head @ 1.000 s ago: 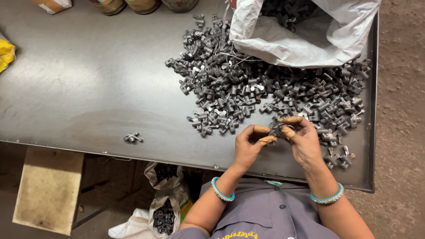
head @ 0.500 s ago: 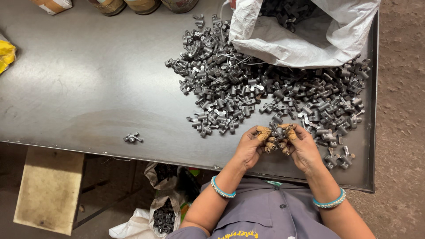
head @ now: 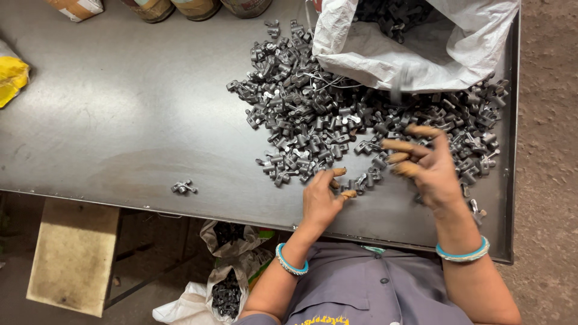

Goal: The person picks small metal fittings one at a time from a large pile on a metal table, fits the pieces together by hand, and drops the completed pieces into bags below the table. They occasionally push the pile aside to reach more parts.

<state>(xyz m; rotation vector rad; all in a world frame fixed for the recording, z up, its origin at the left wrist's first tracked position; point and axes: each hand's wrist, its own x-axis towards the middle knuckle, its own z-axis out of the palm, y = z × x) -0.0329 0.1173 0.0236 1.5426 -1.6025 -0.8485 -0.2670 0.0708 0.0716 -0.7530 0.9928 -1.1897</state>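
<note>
A heap of small dark grey metal parts (head: pixel 337 114) covers the right half of the grey metal table (head: pixel 120 120). My left hand (head: pixel 320 201) rests at the heap's near edge, thumb and forefinger apart, right next to a loose part (head: pixel 361 180). My right hand (head: pixel 430 171) is blurred over the heap's right side, its fingers spread with nothing in them. A blurred dark piece (head: pixel 398 89) shows in front of the white sack (head: pixel 385 57), which lies open at the far right with more parts inside. Both wrists wear turquoise bangles.
One stray metal part (head: pixel 183 187) lies alone near the table's front edge. Tins (head: pixel 195 7) and a cardboard box (head: pixel 75 7) stand along the far edge, and something yellow (head: pixel 12 78) sits at the left. White bags with parts (head: pixel 226 289) sit under the table.
My hands were together at the front edge, working one part between the fingertips. They have come apart: the right hand swung up and right over the heap, and the left stayed low.
</note>
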